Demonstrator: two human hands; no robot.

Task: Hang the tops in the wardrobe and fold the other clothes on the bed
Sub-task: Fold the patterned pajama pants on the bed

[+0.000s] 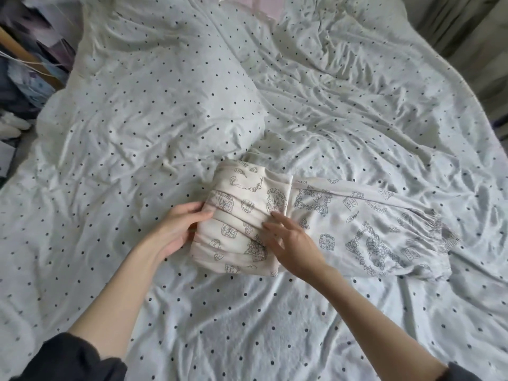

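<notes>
Looks like the folding step – the printed trousers [316, 218] lie mid-bed on the polka-dot bed [137, 133], one end already doubled into a thick cream bundle, the gathered cuff end trailing right. The hands: left hand [178, 229] cups the bundle's left edge with curled fingers, right hand [288, 240] rests flat on top, fingers spread. Next it probably needs the loose end brought over and squared up – soft stuff, slumps easily.
</notes>
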